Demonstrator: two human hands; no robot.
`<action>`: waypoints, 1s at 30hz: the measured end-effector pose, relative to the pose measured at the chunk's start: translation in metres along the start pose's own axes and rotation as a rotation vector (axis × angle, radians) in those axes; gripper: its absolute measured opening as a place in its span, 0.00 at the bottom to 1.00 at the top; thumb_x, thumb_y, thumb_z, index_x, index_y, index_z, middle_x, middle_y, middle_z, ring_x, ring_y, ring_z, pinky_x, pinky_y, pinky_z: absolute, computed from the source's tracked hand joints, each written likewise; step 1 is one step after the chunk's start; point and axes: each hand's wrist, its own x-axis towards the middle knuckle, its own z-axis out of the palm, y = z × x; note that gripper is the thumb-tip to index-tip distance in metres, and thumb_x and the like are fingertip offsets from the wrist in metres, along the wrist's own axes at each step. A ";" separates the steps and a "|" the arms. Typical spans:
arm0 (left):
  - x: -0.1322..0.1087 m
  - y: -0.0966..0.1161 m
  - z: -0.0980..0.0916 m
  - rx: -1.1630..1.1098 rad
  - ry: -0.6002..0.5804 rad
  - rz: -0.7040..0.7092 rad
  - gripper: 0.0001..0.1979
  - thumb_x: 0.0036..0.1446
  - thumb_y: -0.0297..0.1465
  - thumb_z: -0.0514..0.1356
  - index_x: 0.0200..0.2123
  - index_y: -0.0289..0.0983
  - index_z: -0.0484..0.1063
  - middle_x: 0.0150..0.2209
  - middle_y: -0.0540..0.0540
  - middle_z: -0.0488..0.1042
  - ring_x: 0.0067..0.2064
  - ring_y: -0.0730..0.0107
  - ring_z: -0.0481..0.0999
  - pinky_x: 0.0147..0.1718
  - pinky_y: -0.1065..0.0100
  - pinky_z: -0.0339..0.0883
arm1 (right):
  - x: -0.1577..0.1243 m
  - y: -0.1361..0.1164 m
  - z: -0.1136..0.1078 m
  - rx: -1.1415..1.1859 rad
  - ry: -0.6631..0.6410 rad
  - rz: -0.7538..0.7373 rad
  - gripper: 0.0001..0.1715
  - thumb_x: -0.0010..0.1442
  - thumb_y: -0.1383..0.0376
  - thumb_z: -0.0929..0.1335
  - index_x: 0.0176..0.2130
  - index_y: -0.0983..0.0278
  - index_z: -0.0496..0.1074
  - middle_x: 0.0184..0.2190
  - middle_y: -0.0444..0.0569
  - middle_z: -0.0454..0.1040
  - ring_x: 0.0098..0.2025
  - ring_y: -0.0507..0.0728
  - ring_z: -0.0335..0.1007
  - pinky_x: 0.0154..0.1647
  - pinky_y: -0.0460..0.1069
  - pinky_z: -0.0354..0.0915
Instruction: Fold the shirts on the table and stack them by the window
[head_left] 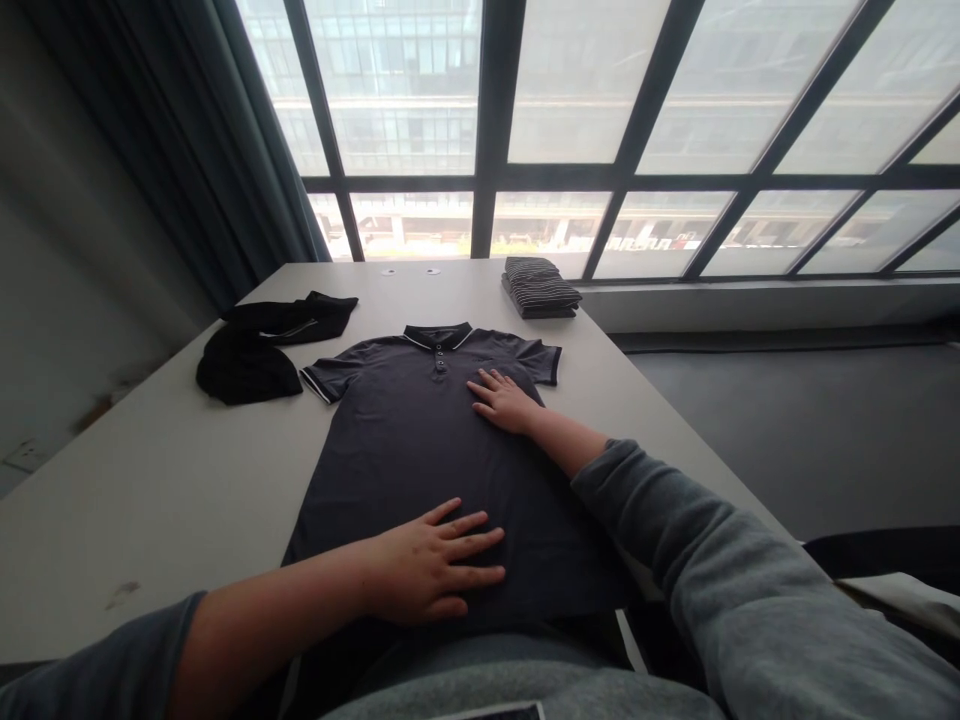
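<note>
A dark grey polo shirt lies spread out, front side up, on the white table, its black collar pointing away from me and its lower hem near my body. The short sleeves stick out to both sides and have black cuffs; white trim shows on the left one. My left hand rests flat on the lower part of the shirt, fingers spread toward the right. Higher up, my right hand lies flat on the chest at the right, below the right sleeve, fingers apart. Neither hand grips the fabric.
Crumpled black garments lie on the table at the left. A folded stack of striped clothing sits at the far right corner. Behind the table are large windows and a dark curtain.
</note>
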 end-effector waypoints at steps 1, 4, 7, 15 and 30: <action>-0.001 0.002 -0.003 -0.017 -0.001 0.024 0.29 0.75 0.44 0.52 0.76 0.54 0.56 0.79 0.47 0.48 0.79 0.50 0.47 0.75 0.39 0.37 | -0.004 0.000 0.000 0.000 -0.005 -0.010 0.40 0.76 0.47 0.59 0.78 0.59 0.53 0.80 0.58 0.38 0.80 0.75 0.33 0.77 0.69 0.41; 0.003 0.001 -0.010 -0.055 0.035 0.068 0.25 0.74 0.43 0.54 0.72 0.55 0.64 0.78 0.49 0.52 0.78 0.51 0.52 0.76 0.43 0.41 | -0.020 0.001 0.003 -0.007 -0.004 -0.055 0.40 0.76 0.45 0.58 0.78 0.58 0.53 0.80 0.55 0.39 0.80 0.73 0.33 0.78 0.69 0.40; 0.018 -0.018 -0.012 -0.029 0.128 0.007 0.25 0.75 0.42 0.53 0.71 0.52 0.65 0.77 0.49 0.57 0.77 0.55 0.55 0.76 0.49 0.43 | -0.036 0.003 0.009 -0.016 -0.002 -0.069 0.41 0.76 0.45 0.57 0.78 0.59 0.52 0.80 0.56 0.41 0.80 0.71 0.35 0.78 0.67 0.40; 0.113 -0.148 -0.050 0.258 0.276 -0.575 0.29 0.76 0.45 0.46 0.74 0.42 0.60 0.78 0.44 0.54 0.78 0.57 0.50 0.75 0.50 0.44 | -0.013 0.051 -0.022 -0.023 0.195 0.173 0.38 0.76 0.54 0.58 0.76 0.69 0.55 0.78 0.60 0.50 0.80 0.67 0.41 0.78 0.62 0.43; 0.225 -0.330 -0.126 0.175 0.182 -1.029 0.37 0.72 0.50 0.39 0.78 0.42 0.51 0.80 0.42 0.43 0.79 0.47 0.45 0.72 0.38 0.47 | 0.023 0.125 -0.021 0.058 0.051 0.535 0.45 0.76 0.45 0.55 0.80 0.63 0.40 0.80 0.61 0.34 0.81 0.63 0.33 0.78 0.62 0.35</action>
